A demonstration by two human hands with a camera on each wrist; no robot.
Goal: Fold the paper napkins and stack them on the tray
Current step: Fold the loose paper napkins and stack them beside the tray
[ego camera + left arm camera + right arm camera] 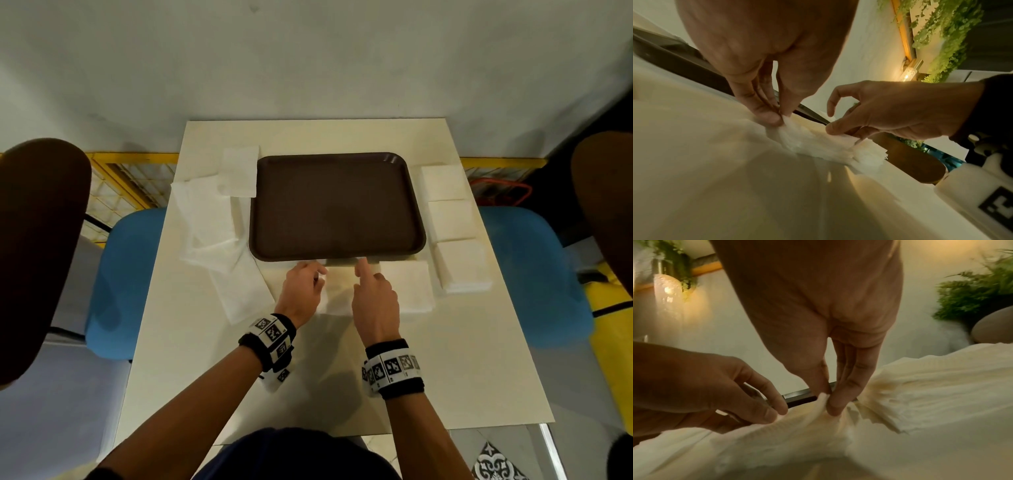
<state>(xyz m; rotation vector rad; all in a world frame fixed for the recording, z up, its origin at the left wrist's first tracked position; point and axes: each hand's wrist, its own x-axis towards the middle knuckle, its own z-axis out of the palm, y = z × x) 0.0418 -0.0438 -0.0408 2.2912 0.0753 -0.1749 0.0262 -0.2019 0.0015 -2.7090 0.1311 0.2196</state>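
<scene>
Just below the brown tray (337, 205), on the counter (342, 377), we pinch the paper napkin (337, 294) by its far edge, left hand (301, 291) and right hand (375, 301) apart at its corners, probably to fold it squarely.

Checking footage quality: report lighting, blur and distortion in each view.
Head view: dim, wide-angle bowing, dark vignetted corners, tray sharp. Left wrist view: warm lamp glare, left hand soft and close. Right wrist view: warm cast, motion-blurred plant, napkin fairly soft.
</scene>
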